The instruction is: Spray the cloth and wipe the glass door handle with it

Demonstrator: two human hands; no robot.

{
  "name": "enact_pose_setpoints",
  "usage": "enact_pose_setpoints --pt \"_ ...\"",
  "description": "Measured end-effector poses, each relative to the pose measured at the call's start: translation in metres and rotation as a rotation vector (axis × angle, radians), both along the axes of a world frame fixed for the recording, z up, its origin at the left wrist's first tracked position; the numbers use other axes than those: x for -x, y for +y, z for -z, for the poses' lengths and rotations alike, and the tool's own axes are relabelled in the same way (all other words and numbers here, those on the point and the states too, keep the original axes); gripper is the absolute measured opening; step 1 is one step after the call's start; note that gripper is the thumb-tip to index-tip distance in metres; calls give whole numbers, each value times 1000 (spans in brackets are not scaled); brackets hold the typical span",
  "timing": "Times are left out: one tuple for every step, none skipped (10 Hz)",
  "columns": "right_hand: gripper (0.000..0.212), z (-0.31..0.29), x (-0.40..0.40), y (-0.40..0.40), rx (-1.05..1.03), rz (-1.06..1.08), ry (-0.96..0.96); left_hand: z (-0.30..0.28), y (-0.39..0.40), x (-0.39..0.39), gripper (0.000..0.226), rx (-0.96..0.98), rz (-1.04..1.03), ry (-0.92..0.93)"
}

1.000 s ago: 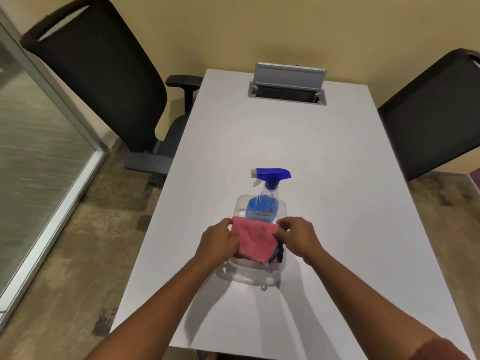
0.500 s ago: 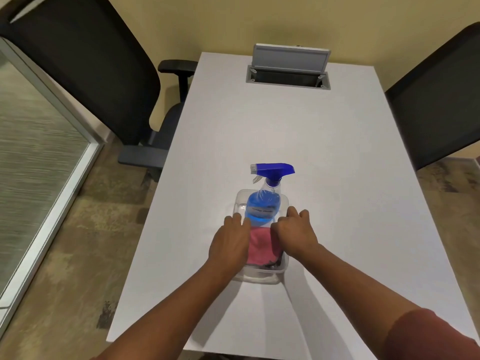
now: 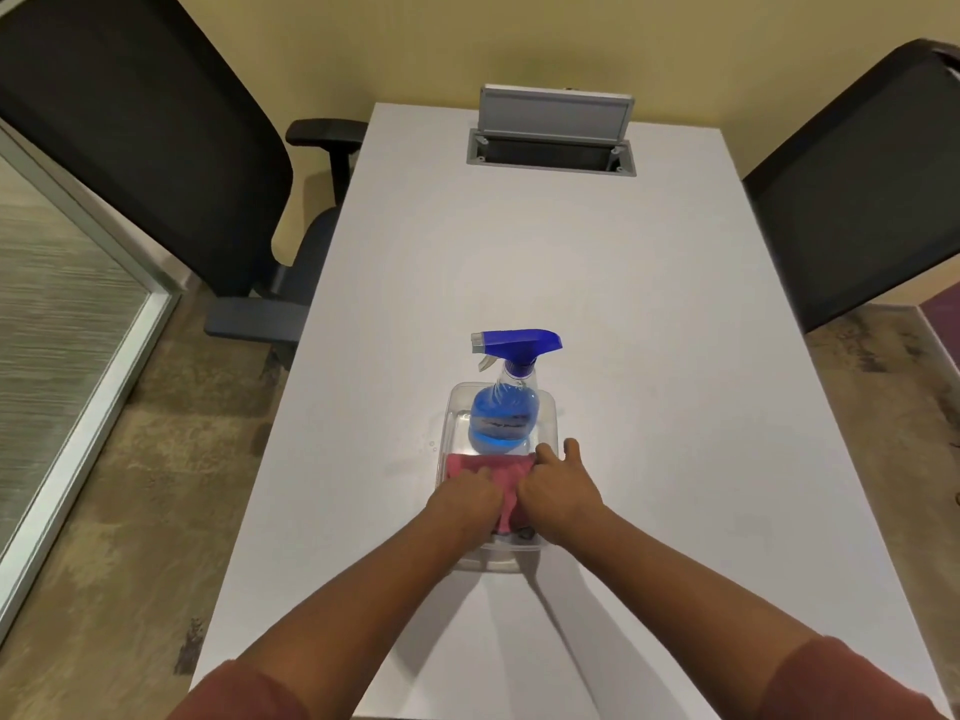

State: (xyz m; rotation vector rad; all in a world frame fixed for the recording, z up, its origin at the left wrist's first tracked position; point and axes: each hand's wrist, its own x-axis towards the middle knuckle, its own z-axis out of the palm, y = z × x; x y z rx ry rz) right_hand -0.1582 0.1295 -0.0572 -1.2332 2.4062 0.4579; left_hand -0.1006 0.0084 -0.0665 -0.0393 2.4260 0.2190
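Observation:
A pink cloth lies in the near half of a clear plastic tub on the white table. A spray bottle with blue liquid and a blue trigger head stands upright in the tub's far half. My left hand and my right hand are both down in the tub, pressed on the cloth from either side, fingers curled. The fingertips are hidden in the cloth. No door handle is in sight.
A frosted glass panel with a metal frame runs along the left. Black office chairs stand at the left and right of the table. An open cable box with a raised lid sits at the table's far end.
The cloth was held up above the tub a second ago; both hands have since pushed it down into the tub, and they now rest lower on it.

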Motion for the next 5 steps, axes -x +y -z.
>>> enact_pose_setpoints --pt "29 5 2 -5 -76 -2 -31 -1 -4 4 50 -5 50 -59" --pt "33 6 3 -10 -94 8 -45 -4 -7 4 45 -56 44 -67" --pt "26 0 1 -4 0 49 -61 -5 -6 -1 42 -119 -20 -55" --pt "15 -10 -5 9 262 85 -15 -20 -9 -8 27 -208 -58 12" --pt "22 -18 -7 21 399 92 94 -40 -9 -16 27 -242 -28 200"
